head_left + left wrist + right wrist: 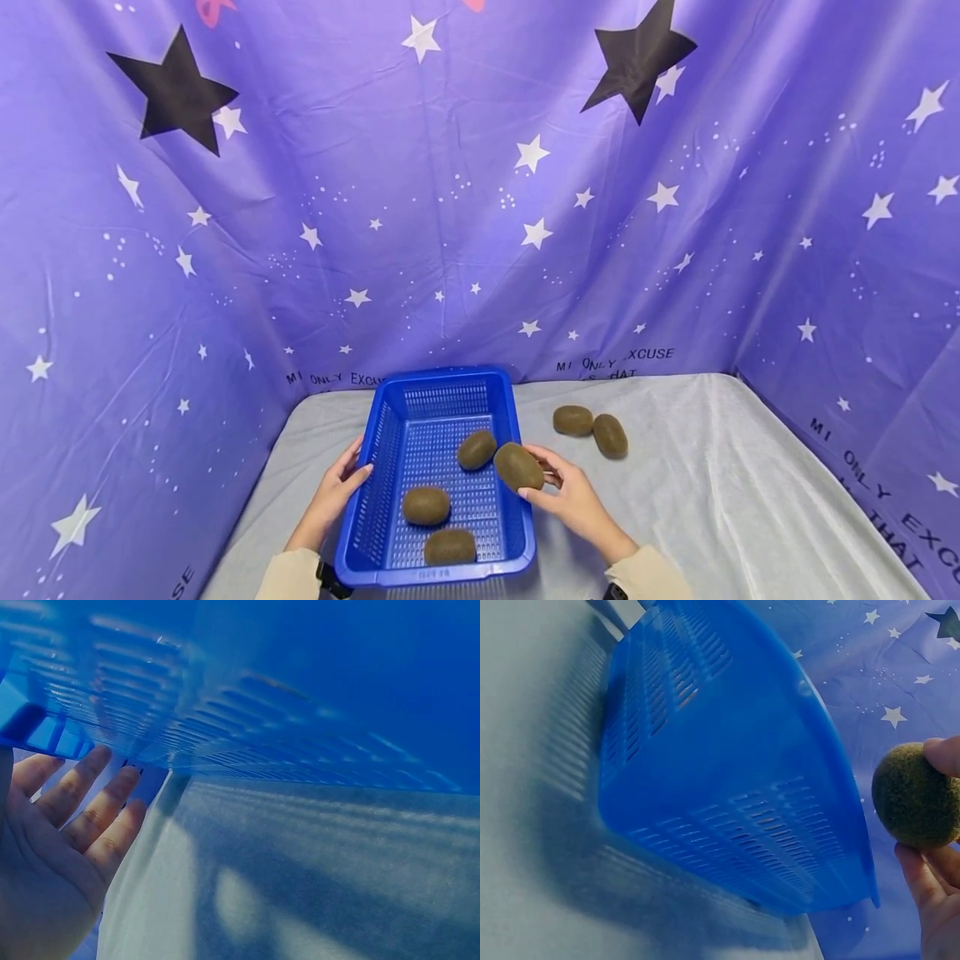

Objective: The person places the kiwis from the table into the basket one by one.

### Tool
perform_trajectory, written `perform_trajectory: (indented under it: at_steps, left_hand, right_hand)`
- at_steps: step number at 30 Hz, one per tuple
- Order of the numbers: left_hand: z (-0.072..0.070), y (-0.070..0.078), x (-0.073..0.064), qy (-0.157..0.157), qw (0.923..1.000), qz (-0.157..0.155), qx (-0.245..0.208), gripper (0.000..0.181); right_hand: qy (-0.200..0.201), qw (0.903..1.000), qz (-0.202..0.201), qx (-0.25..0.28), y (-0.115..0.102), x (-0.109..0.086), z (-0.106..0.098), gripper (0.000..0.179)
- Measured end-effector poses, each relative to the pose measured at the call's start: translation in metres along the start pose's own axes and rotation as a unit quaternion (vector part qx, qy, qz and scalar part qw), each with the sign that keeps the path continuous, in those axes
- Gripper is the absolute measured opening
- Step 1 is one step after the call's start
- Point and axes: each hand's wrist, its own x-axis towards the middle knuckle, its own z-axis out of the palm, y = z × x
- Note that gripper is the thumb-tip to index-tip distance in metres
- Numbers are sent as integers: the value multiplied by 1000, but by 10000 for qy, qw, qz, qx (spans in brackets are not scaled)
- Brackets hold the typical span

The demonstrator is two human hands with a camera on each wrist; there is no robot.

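Note:
My right hand (573,500) pinches a brown, fuzzy kiwi (519,466) between thumb and fingers, over the right rim of a blue plastic basket (525,533). In the right wrist view this kiwi (913,799) appears beyond the basket's rim. On the basket's floor lie a kiwi (476,450) near the right wall, another kiwi (426,506) closer to me and a third kiwi (450,547) at the near end. Against the basket's left side rests my left hand (333,492), thumb at the rim. Its fingers (88,817) look loosely extended beside the slotted wall in the left wrist view.
Two more kiwis lie end to end right of the basket: one on its side (572,421), one angled kiwi (611,436). A pale grey cloth (697,483) covers the table. Purple star-printed curtains (465,208) enclose it at the back and both sides.

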Motion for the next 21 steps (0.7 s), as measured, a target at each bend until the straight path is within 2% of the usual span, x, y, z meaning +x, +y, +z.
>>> perform_trajectory:
  at_steps: [6,10,15,18,21]
  left_hand:
    - [1,1,2,32,9995,-303,-93,64]
    - [2,2,2,35,9995,-287,-92,64]
    - [1,0,1,32,9997,-218,-106,63]
    - [1,0,1,34,9997,-201,-96,63]
    - [1,-1,1,44,9998,-201,-72,63]
  right_hand:
    - [-112,9999,-72,-37,1,0,3,59]
    - [-161,9997,-141,-139,-11,1,3,57]
    - [-257,9993,-16,-281,-32,1,3,54]
    - [-275,9991,3,-338,-33,1,3,54]
    - [-268,9990,-185,-321,-25,2,6,52]
